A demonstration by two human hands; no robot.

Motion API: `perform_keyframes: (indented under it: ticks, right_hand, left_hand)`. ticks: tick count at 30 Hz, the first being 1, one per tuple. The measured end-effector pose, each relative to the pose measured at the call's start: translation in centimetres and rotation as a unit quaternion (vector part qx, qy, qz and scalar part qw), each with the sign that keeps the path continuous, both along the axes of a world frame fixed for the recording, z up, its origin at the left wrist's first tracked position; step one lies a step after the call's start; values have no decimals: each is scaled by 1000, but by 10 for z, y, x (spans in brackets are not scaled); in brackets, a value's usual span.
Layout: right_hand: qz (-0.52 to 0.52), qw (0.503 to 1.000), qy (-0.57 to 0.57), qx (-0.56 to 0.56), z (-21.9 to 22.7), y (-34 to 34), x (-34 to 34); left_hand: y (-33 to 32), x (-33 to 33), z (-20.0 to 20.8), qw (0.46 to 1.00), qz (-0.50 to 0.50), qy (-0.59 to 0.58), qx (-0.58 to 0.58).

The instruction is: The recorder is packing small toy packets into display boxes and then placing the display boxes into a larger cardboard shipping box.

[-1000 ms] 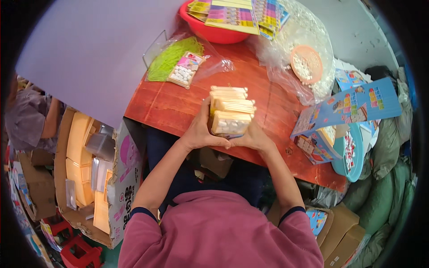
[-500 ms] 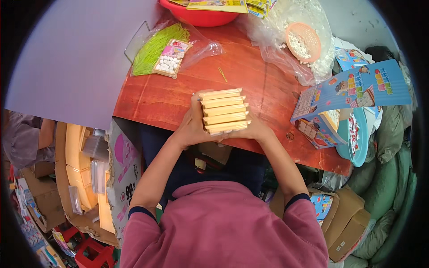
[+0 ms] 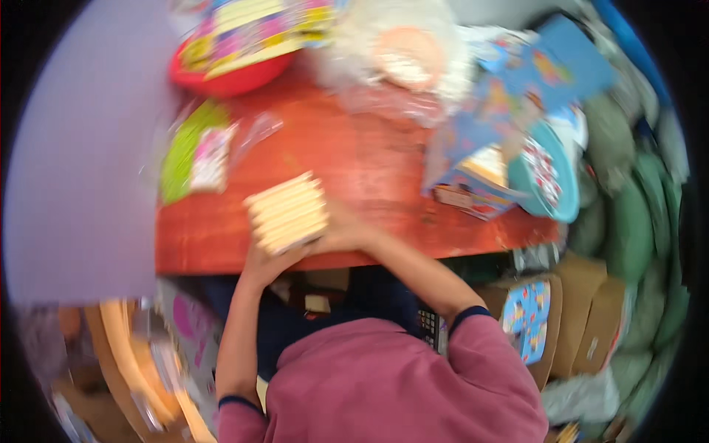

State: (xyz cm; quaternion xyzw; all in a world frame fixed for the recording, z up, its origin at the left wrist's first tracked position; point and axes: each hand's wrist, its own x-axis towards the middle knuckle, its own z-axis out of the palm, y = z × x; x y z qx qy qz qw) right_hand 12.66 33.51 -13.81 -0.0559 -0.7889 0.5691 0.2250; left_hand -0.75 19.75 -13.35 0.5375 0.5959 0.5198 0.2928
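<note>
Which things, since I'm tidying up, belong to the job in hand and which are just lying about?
Belong, apparently:
pack stack, held by left hand and right hand
blue box, possibly

Lying about, apparently:
green sacks
crumpled plastic

Left hand [image 3: 267, 264]: gripping, at worktop's [image 3: 369, 159] near edge
Right hand [image 3: 338, 229]: gripping, over worktop
Right forearm [image 3: 421, 269]: slanting inward

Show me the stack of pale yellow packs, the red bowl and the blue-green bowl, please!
Stack of pale yellow packs [image 3: 286, 213]: head view, middle of its stacked edges.
Red bowl [image 3: 251, 78]: head view, front wall.
Blue-green bowl [image 3: 567, 179]: head view, right wall.
</note>
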Motion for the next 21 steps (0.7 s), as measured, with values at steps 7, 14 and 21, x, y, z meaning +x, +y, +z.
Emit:
perform_keyframes:
  ticks: [7, 14, 21]
  right_hand:
    - [-68, 984, 35, 160, 28, -16, 109]
    - [-296, 954, -23, 38, 32, -49, 250]
    - [-419, 860, 174, -233, -6, -53, 302]
  left_hand:
    - [55, 49, 67, 975, -191, -27, 109]
    - [144, 161, 123, 903, -210, 270, 260]
    - [177, 262, 112, 802, -131, 526, 252]
